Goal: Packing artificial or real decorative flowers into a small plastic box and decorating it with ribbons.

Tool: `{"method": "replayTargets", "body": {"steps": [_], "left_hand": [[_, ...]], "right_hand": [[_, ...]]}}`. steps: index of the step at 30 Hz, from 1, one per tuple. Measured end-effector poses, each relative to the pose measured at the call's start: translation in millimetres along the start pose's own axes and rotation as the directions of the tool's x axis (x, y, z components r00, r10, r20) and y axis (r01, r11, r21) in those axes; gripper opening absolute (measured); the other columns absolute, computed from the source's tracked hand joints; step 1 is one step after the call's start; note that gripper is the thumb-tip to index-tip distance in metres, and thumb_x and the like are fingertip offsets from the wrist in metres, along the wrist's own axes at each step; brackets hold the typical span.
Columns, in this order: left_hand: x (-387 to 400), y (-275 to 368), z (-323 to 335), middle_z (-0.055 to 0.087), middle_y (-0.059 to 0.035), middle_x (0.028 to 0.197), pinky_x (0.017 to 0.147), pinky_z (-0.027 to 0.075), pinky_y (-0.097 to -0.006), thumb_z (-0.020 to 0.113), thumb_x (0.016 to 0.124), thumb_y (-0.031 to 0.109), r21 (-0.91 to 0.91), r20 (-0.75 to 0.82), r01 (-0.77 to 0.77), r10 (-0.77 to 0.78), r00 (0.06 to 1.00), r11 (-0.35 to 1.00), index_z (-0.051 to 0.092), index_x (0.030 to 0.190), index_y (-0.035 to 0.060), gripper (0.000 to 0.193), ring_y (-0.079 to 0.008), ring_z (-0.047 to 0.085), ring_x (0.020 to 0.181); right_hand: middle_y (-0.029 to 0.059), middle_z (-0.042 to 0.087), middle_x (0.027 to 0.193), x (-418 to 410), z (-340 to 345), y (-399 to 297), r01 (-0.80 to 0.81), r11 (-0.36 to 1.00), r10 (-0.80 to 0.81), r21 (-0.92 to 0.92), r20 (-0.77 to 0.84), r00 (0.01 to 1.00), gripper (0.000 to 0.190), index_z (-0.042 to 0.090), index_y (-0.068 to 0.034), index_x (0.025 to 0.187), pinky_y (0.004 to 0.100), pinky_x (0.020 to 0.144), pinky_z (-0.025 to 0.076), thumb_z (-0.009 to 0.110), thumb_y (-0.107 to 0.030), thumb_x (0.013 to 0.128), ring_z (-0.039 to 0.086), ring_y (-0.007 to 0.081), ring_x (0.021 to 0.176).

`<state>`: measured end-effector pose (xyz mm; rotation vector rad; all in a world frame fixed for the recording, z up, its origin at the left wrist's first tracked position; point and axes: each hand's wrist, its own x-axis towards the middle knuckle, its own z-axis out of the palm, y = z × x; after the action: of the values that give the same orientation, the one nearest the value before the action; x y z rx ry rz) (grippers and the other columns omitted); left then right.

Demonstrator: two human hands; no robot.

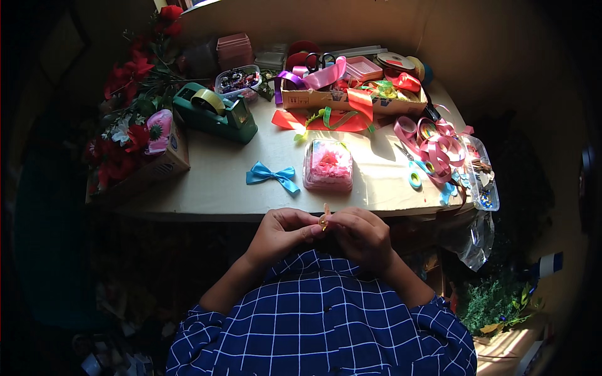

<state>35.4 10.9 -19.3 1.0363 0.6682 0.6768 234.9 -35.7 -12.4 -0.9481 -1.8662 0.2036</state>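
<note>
Close to my chest, just off the table's front edge, my left hand (287,231) and my right hand (362,232) meet at the fingertips. Between them they pinch a small gold-coloured piece (323,222), with a thin peach strip sticking up from it; its exact kind is too small to tell. On the table beyond lies a light-blue satin ribbon bow (272,176). Right of the bow stands a clear plastic box (328,165) with a pink artificial flower inside.
A green tape dispenser (216,115) and a carton of artificial flowers (155,160) stand at left. Behind is a cardboard box (310,100) of ribbons. Scissors (414,177), pink ribbon coils (439,152) and a clear divided tray (480,188) lie at right. A bead tub (238,83) sits behind.
</note>
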Motion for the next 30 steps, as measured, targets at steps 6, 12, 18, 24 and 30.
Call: {"method": "replayTargets", "body": {"steps": [6,12,18,24,30], "left_hand": [[-0.6,3.0,1.3,0.071,-0.0100,0.091,0.074,0.054,-0.0231,0.068,0.085,0.004,-0.039,0.036,-0.007,0.009,0.999,0.999,0.069,0.100,-0.0035,0.016,-0.0121,0.067,0.081],[0.3,3.9,0.1,0.071,-0.0124,0.091,0.077,0.056,-0.0252,0.066,0.083,-0.005,-0.003,0.086,-0.007,0.008,0.996,1.000,0.069,0.094,-0.0050,0.012,-0.0153,0.068,0.082],[1.6,-2.4,-8.6,0.070,-0.0107,0.089,0.079,0.057,-0.0260,0.065,0.082,-0.008,0.106,0.190,-0.071,0.050,0.980,0.992,0.069,0.093,-0.0044,0.012,-0.0156,0.068,0.083],[1.4,2.2,-1.3,0.070,-0.0086,0.087,0.073,0.054,-0.0223,0.067,0.085,0.000,0.077,0.119,0.024,-0.033,0.992,0.997,0.068,0.096,-0.0035,0.012,-0.0114,0.066,0.080],[1.1,-2.6,-5.3,0.070,-0.0058,0.087,0.069,0.052,-0.0198,0.067,0.088,0.008,0.085,0.045,-0.020,0.016,0.999,0.996,0.067,0.099,-0.0014,0.014,-0.0079,0.064,0.076]], "right_hand": [[0.0137,0.067,0.088,0.6,-2.6,-6.0,-0.289,0.932,0.283,0.221,0.059,0.957,0.019,0.063,-0.001,0.103,0.0299,0.072,0.054,0.065,0.000,0.084,0.068,0.0205,0.082],[0.0050,0.064,0.086,-1.4,-7.5,-3.0,-0.571,0.590,0.508,0.571,0.286,0.812,0.017,0.055,-0.003,0.104,0.0222,0.067,0.050,0.063,0.000,0.088,0.063,0.0084,0.078],[0.0024,0.060,0.084,4.7,-16.6,-0.7,-0.688,0.157,0.477,0.709,0.555,0.681,0.021,0.048,-0.005,0.101,0.0188,0.060,0.045,0.064,-0.001,0.089,0.057,0.0058,0.073],[0.0031,0.061,0.085,-4.4,-9.1,3.0,-0.680,0.237,0.494,0.694,0.517,0.699,0.015,0.053,-0.003,0.098,0.0204,0.062,0.047,0.064,-0.001,0.088,0.058,0.0071,0.074],[0.0079,0.066,0.090,-3.0,-1.6,1.3,-0.440,0.783,0.411,0.439,0.164,0.897,0.017,0.065,0.001,0.098,0.0280,0.070,0.053,0.070,-0.002,0.083,0.065,0.0145,0.079]]}}
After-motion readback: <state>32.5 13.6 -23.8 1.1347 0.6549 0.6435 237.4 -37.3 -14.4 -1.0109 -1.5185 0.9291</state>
